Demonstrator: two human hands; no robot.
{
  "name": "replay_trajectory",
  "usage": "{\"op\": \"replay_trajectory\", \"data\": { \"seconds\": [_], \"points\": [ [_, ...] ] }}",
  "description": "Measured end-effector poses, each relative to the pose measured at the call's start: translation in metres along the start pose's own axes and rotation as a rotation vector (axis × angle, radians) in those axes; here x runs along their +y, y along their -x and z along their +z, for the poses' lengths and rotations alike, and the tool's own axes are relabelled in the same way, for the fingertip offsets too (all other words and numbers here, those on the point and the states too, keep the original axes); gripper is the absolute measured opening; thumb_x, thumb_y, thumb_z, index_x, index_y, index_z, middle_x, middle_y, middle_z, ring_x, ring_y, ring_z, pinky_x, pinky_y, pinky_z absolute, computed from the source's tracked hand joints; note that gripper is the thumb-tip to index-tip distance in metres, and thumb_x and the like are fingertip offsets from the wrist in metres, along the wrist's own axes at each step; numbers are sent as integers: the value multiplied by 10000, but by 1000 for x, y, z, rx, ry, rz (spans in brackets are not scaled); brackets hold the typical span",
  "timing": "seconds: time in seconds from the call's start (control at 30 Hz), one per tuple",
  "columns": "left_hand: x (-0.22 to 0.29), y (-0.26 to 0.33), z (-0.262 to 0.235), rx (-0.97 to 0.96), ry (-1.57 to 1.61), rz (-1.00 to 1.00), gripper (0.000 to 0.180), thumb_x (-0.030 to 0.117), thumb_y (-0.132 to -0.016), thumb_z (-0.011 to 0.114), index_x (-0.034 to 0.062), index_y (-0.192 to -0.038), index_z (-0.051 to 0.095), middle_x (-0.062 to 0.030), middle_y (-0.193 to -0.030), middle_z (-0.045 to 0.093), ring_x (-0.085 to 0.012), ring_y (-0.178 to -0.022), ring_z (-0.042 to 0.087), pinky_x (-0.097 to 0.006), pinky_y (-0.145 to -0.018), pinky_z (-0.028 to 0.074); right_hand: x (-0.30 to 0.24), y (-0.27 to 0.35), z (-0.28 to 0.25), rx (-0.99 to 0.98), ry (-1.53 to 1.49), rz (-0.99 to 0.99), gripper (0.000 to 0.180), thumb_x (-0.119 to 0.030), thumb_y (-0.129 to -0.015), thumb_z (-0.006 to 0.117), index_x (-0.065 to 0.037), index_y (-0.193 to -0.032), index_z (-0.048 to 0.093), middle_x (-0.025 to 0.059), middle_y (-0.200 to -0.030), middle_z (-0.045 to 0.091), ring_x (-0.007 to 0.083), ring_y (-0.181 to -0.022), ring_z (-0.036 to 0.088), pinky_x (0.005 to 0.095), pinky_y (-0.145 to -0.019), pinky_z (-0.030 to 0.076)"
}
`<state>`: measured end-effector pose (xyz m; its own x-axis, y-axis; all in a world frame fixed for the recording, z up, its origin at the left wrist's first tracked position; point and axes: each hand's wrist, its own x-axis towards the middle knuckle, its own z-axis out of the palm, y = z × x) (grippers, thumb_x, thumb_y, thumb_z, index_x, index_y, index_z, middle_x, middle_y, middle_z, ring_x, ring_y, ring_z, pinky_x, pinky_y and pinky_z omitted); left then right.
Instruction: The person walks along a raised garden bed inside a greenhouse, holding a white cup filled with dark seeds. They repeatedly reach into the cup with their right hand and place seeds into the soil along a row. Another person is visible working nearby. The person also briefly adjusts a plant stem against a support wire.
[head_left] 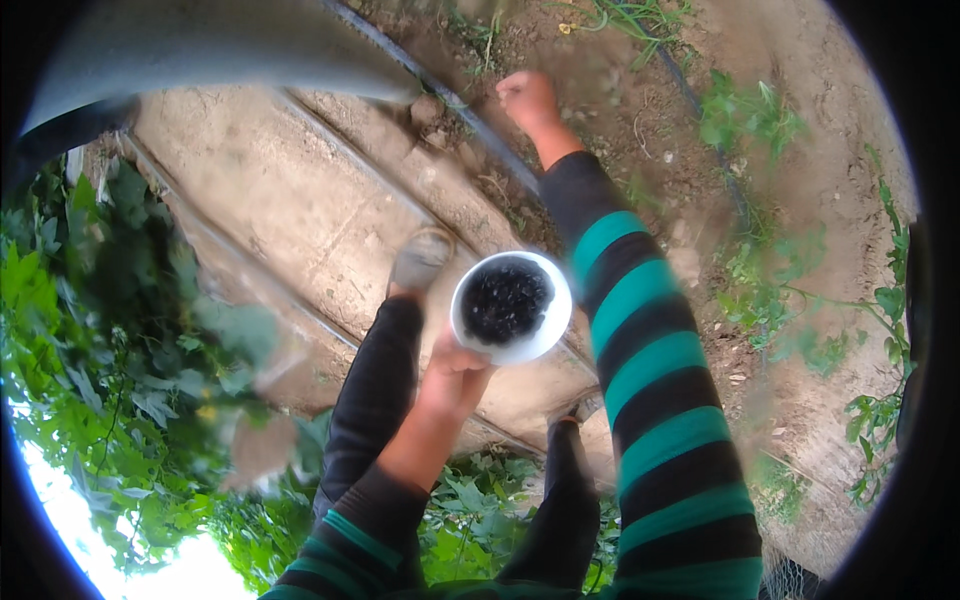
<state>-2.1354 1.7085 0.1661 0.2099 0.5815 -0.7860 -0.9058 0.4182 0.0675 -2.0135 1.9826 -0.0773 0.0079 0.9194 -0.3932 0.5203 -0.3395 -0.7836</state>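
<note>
While my L hand [458, 366] has the bowl [556, 318] pinched at its near-left rim, in front of me, I'd guess it's light, stiff & a bit slick; the dark bits [505, 297] inside look small & loose, so tilting cd spill them. Best hold: thumb on rim, fingers under. L forearm [425, 425] angles up & inward. R arm [655, 360] reaches far fwd, R hand [528, 98] over soil [615, 115] right of the pipe [440, 90]; fingers look curled, but can't tell if they're on smth.
</note>
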Motion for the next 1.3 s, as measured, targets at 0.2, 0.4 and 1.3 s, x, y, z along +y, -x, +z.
{"op": "replay_trajectory", "data": {
  "seconds": [0.2, 0.4, 1.3],
  "points": [
    [-3, 0, -9, -18, -32, -16, 808, -45, -557, 593, 49, -1333, 390, -147, -1243, 514, -329, -1165, 486, -469, -995, 410, 33, 55, -41, 85, -623, 286, 88, -54, -806, 657, 20, -847, 681, 61, -672, 639, 125, -569, 598, 259, -511, 478],
    [-7, 3, 5, -156, -95, 11, 762, -26, -571, 610, 28, -1308, 426, -138, -1235, 525, -312, -1164, 488, -447, -991, 400, 81, 291, -118, 17, -343, 426, 228, -178, -905, 573, -36, -729, 549, 16, -597, 533, 85, -494, 469, 243, -443, 360],
    [37, 363, -12, -82, 96, 212, 607, 44, -603, 597, -60, -1192, 493, -191, -1180, 565, -350, -1094, 534, -476, -990, 416, -185, 590, -504, 335, -746, 420, 150, -53, -890, 592, 68, -978, 590, 149, -824, 623, 218, -680, 613, 342, -594, 547]
  ]
}}
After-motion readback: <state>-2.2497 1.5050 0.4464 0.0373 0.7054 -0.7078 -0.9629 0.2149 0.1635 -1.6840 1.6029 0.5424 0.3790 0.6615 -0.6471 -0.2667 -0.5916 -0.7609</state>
